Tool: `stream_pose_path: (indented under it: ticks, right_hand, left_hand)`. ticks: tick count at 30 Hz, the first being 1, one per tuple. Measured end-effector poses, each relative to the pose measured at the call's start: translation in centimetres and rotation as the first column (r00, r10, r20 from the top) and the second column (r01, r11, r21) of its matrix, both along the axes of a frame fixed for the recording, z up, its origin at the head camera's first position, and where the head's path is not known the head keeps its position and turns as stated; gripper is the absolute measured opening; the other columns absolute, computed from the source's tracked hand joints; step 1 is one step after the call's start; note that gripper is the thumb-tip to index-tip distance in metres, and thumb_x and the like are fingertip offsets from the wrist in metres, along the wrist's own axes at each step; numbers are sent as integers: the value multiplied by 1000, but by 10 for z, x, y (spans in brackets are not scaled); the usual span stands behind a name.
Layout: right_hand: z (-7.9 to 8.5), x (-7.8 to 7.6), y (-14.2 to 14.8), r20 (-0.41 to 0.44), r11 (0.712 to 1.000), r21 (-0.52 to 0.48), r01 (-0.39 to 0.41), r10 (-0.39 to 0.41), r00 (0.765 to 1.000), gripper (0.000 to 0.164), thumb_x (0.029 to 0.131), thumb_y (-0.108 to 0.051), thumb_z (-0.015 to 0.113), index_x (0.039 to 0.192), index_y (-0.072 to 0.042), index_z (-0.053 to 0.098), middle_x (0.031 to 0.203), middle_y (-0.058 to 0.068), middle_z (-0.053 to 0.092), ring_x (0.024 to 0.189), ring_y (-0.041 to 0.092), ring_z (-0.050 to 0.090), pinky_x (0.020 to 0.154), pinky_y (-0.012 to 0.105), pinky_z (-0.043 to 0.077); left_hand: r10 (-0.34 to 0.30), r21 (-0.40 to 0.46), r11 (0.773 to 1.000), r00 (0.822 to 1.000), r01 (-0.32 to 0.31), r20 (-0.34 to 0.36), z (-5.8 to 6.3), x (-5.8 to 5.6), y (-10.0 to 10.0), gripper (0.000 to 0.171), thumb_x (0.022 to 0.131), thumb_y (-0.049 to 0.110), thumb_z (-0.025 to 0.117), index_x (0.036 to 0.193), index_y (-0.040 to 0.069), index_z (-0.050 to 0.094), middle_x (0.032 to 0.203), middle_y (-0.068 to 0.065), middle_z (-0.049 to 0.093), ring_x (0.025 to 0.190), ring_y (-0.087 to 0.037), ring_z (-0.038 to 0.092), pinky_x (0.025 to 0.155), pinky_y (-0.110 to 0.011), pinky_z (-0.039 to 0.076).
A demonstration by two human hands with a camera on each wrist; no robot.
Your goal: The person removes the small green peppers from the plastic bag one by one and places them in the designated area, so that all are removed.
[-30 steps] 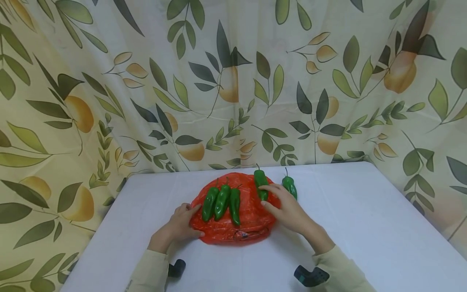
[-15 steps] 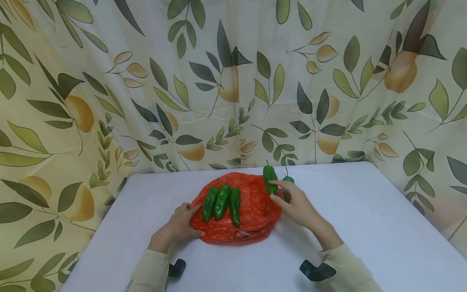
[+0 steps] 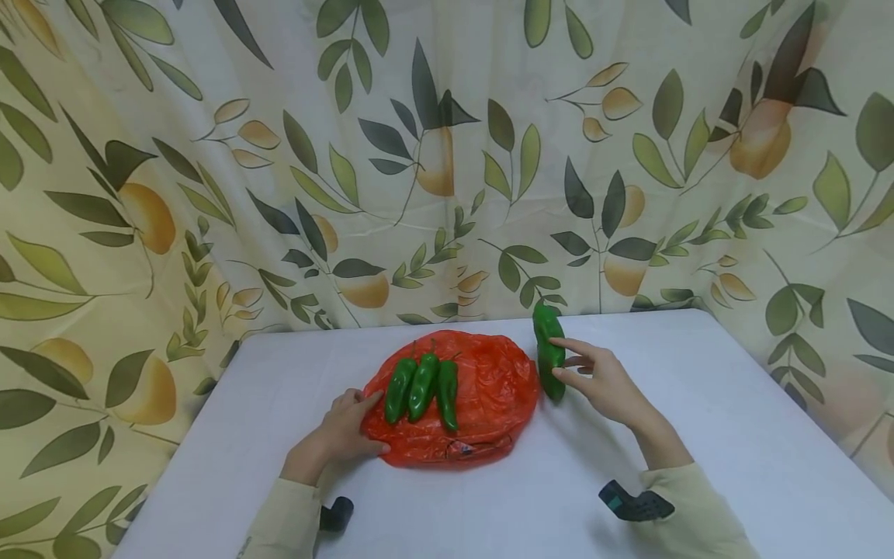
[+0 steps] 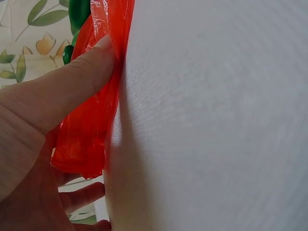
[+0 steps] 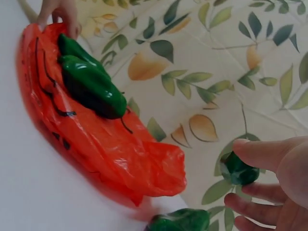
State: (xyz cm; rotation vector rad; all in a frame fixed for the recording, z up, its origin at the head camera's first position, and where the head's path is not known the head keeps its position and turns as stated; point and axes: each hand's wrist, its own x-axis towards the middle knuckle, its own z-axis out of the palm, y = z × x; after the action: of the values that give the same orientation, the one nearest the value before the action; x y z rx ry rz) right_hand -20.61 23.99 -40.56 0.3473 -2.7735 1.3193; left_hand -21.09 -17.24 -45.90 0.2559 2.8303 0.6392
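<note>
My right hand (image 3: pixel 606 382) pinches a glossy green pepper (image 3: pixel 547 322) between thumb and fingers, just right of a red plastic bag (image 3: pixel 489 388). Beneath and partly behind the held pepper, a second green pepper (image 5: pixel 180 221) lies on the table in the right wrist view. Three more green peppers (image 3: pixel 423 388) lie side by side on the left part of the flattened bag. At the bag's left edge, my left hand (image 3: pixel 342 431) holds it between thumb and fingers. The left wrist view shows the thumb (image 4: pixel 91 62) on the red film.
A white-covered table (image 3: pixel 454 512) bears everything. Behind and to the left hangs a curtain (image 3: pixel 433 155) printed with leaves and fruit. Dark devices, such as the one at the right wrist (image 3: pixel 635 503), are strapped to both wrists.
My right hand has carried the pepper rightward off the bag to where the other pepper lies. The bag's right edge shows more fully. My left hand and the three peppers keep their places.
</note>
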Motion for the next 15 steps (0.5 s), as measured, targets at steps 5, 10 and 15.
stream_pose_path:
  ticks: [5, 10, 15]
  right_hand:
    - [-2, -3, 14, 80, 999, -37, 1, 2, 997, 56, 100, -17, 64, 151, -4, 46, 147, 32, 48, 121, 47, 61, 93, 52, 59]
    - [-4, -4, 27, 99, 999, -20, 29, -27, 995, 56, 100, -15, 64, 151, -3, 45, 147, 31, 48, 121, 46, 62, 95, 51, 58]
    - [-7, -4, 35, 121, 999, 0, 47, -47, 992, 57, 99, -16, 65, 151, -1, 44, 147, 33, 48, 121, 46, 61, 96, 51, 57]
  left_hand:
    - [-5, -3, 1000, 1000, 5, -6, -1, 0, -1, 94, 74, 34, 90, 154, 17, 44, 137, -13, 47, 124, -29, 45, 96, -54, 55]
    - [-16, -2, 1000, 1000, 16, -17, 0, 0, -1, 94, 74, 34, 90, 154, 15, 44, 135, -13, 48, 123, -29, 45, 96, -54, 55]
    - [-27, 2, 1000, 999, 27, -28, 1, 1, -1, 94, 74, 32, 90, 154, 14, 44, 132, -13, 48, 121, -28, 45, 94, -53, 55]
